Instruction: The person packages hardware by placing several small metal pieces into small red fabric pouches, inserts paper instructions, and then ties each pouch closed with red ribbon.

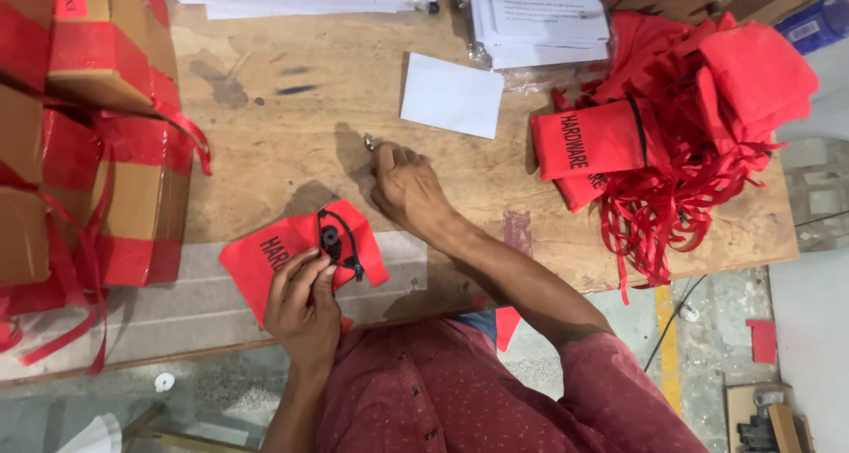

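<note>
- Your left hand point(303, 304) has its grip closed on a small red fabric pouch point(292, 254), pinning it flat near the front edge of the counter point(292, 144), thumb and fingers pressed right at its neck.
- The pouch is bright red cloth with black lettering on one face, lying a bit crooked, with a black drawstring cord point(347, 232) looping out of the top.
- There's one round black cord lock point(330, 236) on that cord, sitting just above your fingertips.
- Your right hand point(409, 188) is further out on the counter, grip pinched shut on one tiny metal bit point(369, 140); it's too small to tell what it really is.
- One white card point(452, 95) lies flat just beyond that hand, not touching it.
- Off to the right there's a heap of red pouches point(699, 91). Two show their lettering clearly; the rest are too tangled up to count, with loads of red ribbon strands hanging over the counter edge.
- Two stacks of white paper sheets point(539, 15) sit along the far edge.
- On the left, taped cardboard boxes point(97, 126) are stacked up, at least two, wrapped in red tape with loose ends trailing down.
- You're in a dark red dotted shirt point(460, 391), sleeves short.
</note>
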